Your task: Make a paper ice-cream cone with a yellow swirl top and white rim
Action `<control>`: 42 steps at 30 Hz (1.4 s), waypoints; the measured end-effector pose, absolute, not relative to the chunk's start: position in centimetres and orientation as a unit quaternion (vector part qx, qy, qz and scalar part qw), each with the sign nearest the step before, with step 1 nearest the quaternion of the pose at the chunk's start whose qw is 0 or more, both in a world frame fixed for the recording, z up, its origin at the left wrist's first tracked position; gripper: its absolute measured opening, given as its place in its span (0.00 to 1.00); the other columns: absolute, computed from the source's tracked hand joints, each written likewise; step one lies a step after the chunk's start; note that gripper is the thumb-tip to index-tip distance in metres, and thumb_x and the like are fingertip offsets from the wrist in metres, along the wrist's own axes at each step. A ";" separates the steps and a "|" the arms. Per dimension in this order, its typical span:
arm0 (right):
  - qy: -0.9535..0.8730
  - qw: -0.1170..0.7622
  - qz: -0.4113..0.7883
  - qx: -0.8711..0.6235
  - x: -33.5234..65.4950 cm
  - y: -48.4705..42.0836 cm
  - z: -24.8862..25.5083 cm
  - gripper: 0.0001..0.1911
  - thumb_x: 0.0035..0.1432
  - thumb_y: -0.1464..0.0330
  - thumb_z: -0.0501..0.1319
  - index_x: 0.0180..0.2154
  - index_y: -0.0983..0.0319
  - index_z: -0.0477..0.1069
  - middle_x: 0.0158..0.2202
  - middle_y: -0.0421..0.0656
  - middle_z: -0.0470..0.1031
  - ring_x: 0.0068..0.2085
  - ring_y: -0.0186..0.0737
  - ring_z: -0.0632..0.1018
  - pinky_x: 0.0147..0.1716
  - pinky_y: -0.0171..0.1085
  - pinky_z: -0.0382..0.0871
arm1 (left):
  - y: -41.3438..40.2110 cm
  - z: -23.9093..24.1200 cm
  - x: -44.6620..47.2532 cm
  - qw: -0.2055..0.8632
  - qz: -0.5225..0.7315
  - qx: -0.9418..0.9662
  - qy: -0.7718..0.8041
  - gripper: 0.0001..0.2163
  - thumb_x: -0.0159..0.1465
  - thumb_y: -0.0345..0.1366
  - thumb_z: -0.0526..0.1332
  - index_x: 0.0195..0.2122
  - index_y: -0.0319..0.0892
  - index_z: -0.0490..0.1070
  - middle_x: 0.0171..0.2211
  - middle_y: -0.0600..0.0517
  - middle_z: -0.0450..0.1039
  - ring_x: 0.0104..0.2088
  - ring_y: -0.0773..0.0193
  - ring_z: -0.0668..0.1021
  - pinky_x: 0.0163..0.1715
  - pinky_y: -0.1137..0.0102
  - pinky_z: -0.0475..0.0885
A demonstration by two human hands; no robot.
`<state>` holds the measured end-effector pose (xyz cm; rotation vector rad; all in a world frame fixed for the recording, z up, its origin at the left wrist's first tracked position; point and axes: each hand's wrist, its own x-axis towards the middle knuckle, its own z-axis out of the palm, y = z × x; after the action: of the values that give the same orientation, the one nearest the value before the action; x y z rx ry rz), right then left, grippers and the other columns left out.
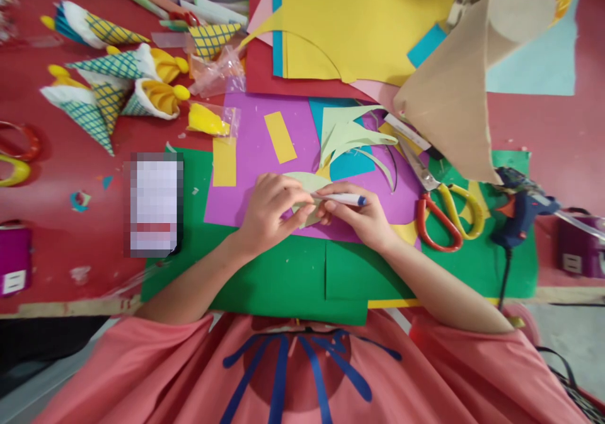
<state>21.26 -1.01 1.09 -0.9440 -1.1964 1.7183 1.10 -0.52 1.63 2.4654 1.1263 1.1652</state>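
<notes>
My right hand (357,216) is closed around a white marker (344,199) with a blue end, held nearly level and pointing left. My left hand (276,210) meets it at the marker's left end, with thumb and fingertips pinched together; what they grip there is hidden. A pale green paper piece (309,181) with a curved edge shows behind and between the hands, over the purple sheet (253,206). Pale green paper scraps (347,134) lie just beyond the hands. Scissors (430,184) with red and yellow handles rest to the right.
Patterned paper cones (97,112) with yellow tops lie at the upper left, near a pixelated phone (154,206). Yellow sheets (368,21) are at the back. A brown paper cone (454,96) and a blue glue gun (520,213) stand right. Green sheets (278,279) cover the front edge.
</notes>
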 end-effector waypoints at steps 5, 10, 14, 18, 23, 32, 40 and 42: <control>-0.609 0.427 0.532 -0.404 21.4 -1.5 0.8 0.11 0.59 0.63 0.68 0.42 0.59 0.78 0.43 0.44 0.82 0.46 0.39 0.82 0.49 0.38 0.76 | -0.9 1.8 1.6 0.133 0.379 0.850 0.342 0.03 0.69 0.37 0.61 0.40 0.45 0.70 0.33 0.54 0.77 0.35 0.64 0.76 0.40 0.66 0.67; -0.658 0.436 0.450 -0.418 21.4 -1.8 0.7 0.11 0.60 0.64 0.67 0.45 0.57 0.76 0.44 0.44 0.82 0.45 0.39 0.83 0.47 0.38 0.77 | -0.9 1.5 1.4 0.131 0.381 0.850 0.340 0.01 0.67 0.35 0.62 0.38 0.45 0.71 0.32 0.54 0.77 0.34 0.65 0.75 0.40 0.66 0.66; -0.694 0.411 0.403 -0.432 21.5 -2.1 1.1 0.11 0.62 0.66 0.65 0.47 0.56 0.74 0.40 0.42 0.82 0.40 0.38 0.83 0.42 0.36 0.77 | -0.5 1.4 1.0 0.113 0.347 0.872 0.326 0.01 0.67 0.34 0.62 0.37 0.46 0.71 0.32 0.55 0.77 0.35 0.65 0.76 0.41 0.65 0.67; -0.746 0.384 0.354 -0.413 21.7 -2.0 1.1 0.11 0.64 0.68 0.61 0.49 0.57 0.73 0.39 0.44 0.81 0.40 0.40 0.82 0.41 0.38 0.77 | -0.3 1.5 0.7 0.087 0.279 0.903 0.316 0.06 0.69 0.35 0.59 0.34 0.45 0.73 0.31 0.53 0.77 0.34 0.63 0.75 0.40 0.64 0.67; -0.776 0.375 0.314 -0.398 21.9 -1.9 1.0 0.14 0.64 0.67 0.62 0.51 0.57 0.71 0.39 0.46 0.80 0.40 0.41 0.81 0.40 0.38 0.76 | -0.3 1.6 0.8 0.078 0.274 0.907 0.310 0.08 0.69 0.32 0.57 0.32 0.44 0.72 0.30 0.52 0.76 0.33 0.62 0.73 0.38 0.64 0.66; -0.678 0.423 0.409 -0.440 21.5 -2.1 1.4 0.15 0.60 0.65 0.67 0.49 0.56 0.71 0.37 0.40 0.80 0.36 0.34 0.81 0.39 0.34 0.76 | -1.1 2.1 1.8 0.268 0.357 0.814 0.373 0.07 0.70 0.31 0.55 0.35 0.43 0.68 0.30 0.53 0.73 0.33 0.66 0.74 0.35 0.71 0.70; -0.637 0.423 0.457 -0.453 21.4 -2.0 1.4 0.15 0.59 0.66 0.67 0.48 0.57 0.71 0.38 0.40 0.80 0.38 0.35 0.82 0.41 0.36 0.76 | -1.0 1.9 1.7 0.253 0.367 0.820 0.359 0.04 0.69 0.33 0.58 0.35 0.44 0.68 0.30 0.54 0.74 0.33 0.66 0.75 0.36 0.70 0.70; -0.633 0.420 0.463 -0.456 21.3 -2.1 1.4 0.15 0.59 0.65 0.67 0.48 0.57 0.71 0.38 0.41 0.80 0.38 0.36 0.81 0.41 0.37 0.76 | -0.9 1.9 1.7 0.237 0.361 0.828 0.357 0.04 0.69 0.33 0.58 0.35 0.44 0.68 0.30 0.54 0.74 0.34 0.66 0.75 0.37 0.70 0.70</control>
<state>21.28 -2.09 1.37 -1.1439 -1.5876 1.1604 1.71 -0.94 1.86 2.2705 0.9794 0.9900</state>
